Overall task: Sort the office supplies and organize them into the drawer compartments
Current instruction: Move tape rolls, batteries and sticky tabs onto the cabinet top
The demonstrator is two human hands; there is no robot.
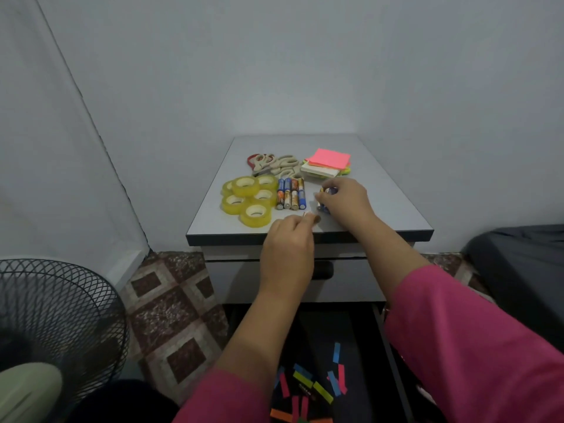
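Pinching something tiny, left hand [287, 239] overhangs table edge [308, 239].

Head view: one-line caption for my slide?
Both hands pick at small items beside batteries, tape rolls, scissors and sticky notes.

A room in a home is shown. A small grey desk [308, 190] is pushed against plain walls, a patterned tile floor [171, 312] is seen below, and a standing fan [52, 319] is placed beside it.

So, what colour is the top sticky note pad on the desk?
Bright pink top sticky note pad, seen best in the head view.
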